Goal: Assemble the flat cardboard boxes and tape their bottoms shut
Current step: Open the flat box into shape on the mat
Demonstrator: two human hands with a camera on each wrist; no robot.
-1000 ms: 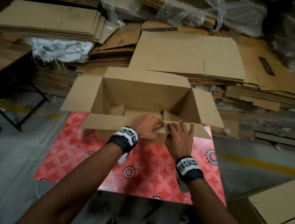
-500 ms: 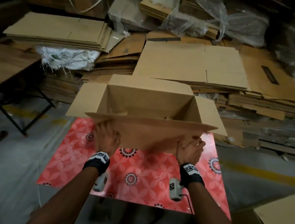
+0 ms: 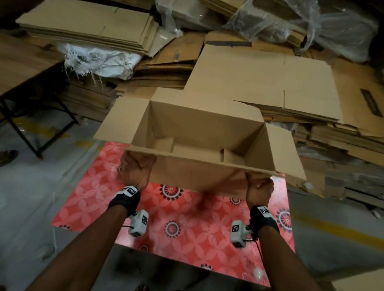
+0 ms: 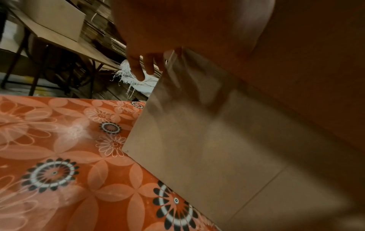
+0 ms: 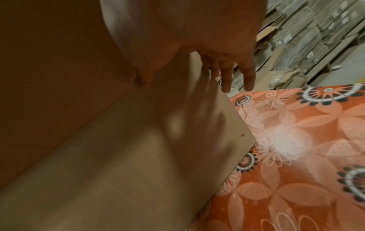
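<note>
1. Behind the work area, at the far side, flat cardboard stacks (image 3: 87, 22) lie piled across the floor, a wide flattened blank (image 3: 263, 79) on top of the right-hand heap. Judged from that pile, you have many boxes left to form.
2. On the near side, the red flowered mat (image 3: 183, 230) covers the work surface. No tape roll or dispenser shows on it in any view.
3. Over the mat's far edge, you hold the one erected box (image 3: 202, 132) raised and tilted, mouth up, its four top flaps splayed outward.
4. Inside it, the bottom flaps (image 3: 197, 152) are folded in and lie roughly flat. No tape shows on them from above; the underside seam is not visible from the head camera, and the wrist views show bare cardboard where they catch the lower panels. My read: formed, bottom not yet taped.
5. Near-left corner: your left hand (image 3: 135, 169) grips the box, thumb side on the near wall, fingers (image 4: 142, 68) wrapped round the corner edge.
6. Near-right corner: your right hand (image 3: 259, 189) grips likewise, fingers (image 5: 233, 75) curled past the edge.
7. Left to do on this box, as I judge it: turn it bottom-up, tape the seam, set it aside.
</note>
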